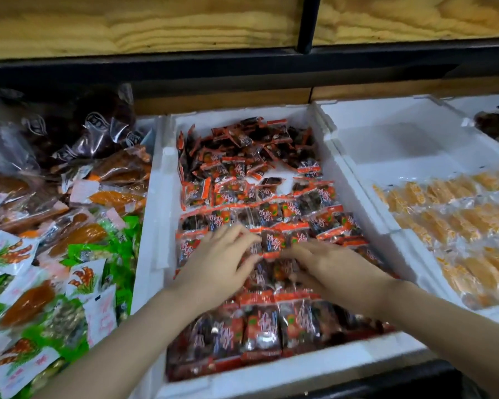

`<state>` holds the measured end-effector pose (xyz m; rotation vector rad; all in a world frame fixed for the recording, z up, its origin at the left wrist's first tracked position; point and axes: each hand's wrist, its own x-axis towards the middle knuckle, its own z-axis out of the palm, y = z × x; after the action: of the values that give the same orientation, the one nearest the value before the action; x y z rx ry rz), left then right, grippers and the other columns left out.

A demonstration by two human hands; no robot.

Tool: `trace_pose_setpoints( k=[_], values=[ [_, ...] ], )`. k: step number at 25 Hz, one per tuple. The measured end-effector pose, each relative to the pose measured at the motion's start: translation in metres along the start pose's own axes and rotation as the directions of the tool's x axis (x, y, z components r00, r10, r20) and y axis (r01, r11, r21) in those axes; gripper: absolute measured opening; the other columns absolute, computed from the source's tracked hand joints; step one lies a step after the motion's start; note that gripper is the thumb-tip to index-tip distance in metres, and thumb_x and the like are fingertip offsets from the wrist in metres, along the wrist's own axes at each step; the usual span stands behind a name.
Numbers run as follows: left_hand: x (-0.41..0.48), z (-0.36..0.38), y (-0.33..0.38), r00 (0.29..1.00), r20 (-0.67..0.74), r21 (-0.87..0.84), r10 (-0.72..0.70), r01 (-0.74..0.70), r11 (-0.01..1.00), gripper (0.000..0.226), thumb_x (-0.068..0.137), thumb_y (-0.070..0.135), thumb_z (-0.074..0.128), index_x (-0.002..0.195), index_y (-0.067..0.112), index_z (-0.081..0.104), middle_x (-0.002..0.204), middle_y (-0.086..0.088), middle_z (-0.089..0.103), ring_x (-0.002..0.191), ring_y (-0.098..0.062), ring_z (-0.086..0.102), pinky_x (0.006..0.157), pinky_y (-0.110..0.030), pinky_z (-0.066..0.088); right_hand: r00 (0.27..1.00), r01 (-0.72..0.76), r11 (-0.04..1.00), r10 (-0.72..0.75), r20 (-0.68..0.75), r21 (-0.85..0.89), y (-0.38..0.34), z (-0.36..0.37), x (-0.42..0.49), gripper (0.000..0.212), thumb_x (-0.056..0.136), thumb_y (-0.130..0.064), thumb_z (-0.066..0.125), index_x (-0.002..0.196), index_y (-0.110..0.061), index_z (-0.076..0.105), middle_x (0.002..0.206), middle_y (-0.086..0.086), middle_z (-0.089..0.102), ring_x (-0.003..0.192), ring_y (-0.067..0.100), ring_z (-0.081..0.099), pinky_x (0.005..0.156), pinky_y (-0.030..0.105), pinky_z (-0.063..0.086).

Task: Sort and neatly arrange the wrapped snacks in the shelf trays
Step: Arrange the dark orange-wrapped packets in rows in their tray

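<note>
1. Your left hand reaches palm down over the middle white tray, fingers loosely spread, tips touching a red packet.
2. Your right hand lies flat, fingers together, touching the packet's other edge.
3. The packet sits mid-tray.

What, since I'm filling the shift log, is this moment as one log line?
tray: middle white tray | item: red snack packets | left hand: touching packets | right hand: touching packets | near rows neat, far end jumbled
</note>
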<state>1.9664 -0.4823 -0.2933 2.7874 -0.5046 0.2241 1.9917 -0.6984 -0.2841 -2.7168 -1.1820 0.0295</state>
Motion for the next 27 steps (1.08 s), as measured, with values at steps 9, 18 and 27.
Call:
trace_pose_setpoints(
  k=[9, 18, 27],
  values=[
    [0.138, 0.024, -0.095, 0.969, 0.081, 0.147, -0.235, 0.222, 0.964, 0.054, 0.098, 0.028, 0.046, 0.148, 0.025, 0.026, 0.156, 0.000, 0.022, 0.144, -0.019, 0.018, 0.117, -0.037, 0.016, 0.947, -0.271, 0.949, 0.293, -0.133, 0.162, 0.107, 0.012, 0.161, 0.050, 0.094, -0.006, 0.045, 0.141, -0.018, 0.032, 0.140, 0.008, 0.038, 0.128, 0.025, 0.036, 0.104, 0.036, 0.034],
    [0.173, 0.033, -0.104, 0.976, -0.103, 0.329, -0.190, 0.214, 0.920, 0.030, 0.094, 0.021, 0.052, 0.124, 0.016, 0.053, 0.118, -0.001, 0.054, 0.113, -0.023, 0.049, 0.086, -0.035, 0.042, 0.899, -0.379, 0.912, 0.403, -0.172, 0.154, 0.128, 0.006, 0.198, 0.026, 0.096, -0.020, 0.049, 0.119, -0.009, 0.054, 0.103, 0.019, 0.064, 0.088, 0.034, 0.061, 0.071, 0.035, 0.047],
    [0.107, 0.007, -0.045, 0.803, -0.078, -0.796, -0.591, 0.307, 0.522, 0.012, 0.092, 0.019, 0.057, 0.104, 0.020, 0.054, 0.094, -0.010, 0.066, 0.083, -0.020, 0.065, 0.077, -0.024, 0.053, 0.896, -0.125, 0.810, 0.339, -0.285, 0.573, 0.058, -0.043, 0.119, 0.010, 0.085, -0.021, 0.066, 0.079, -0.019, 0.059, 0.064, -0.004, 0.056, 0.050, 0.001, 0.047, 0.049, 0.012, 0.035]
  ],
)
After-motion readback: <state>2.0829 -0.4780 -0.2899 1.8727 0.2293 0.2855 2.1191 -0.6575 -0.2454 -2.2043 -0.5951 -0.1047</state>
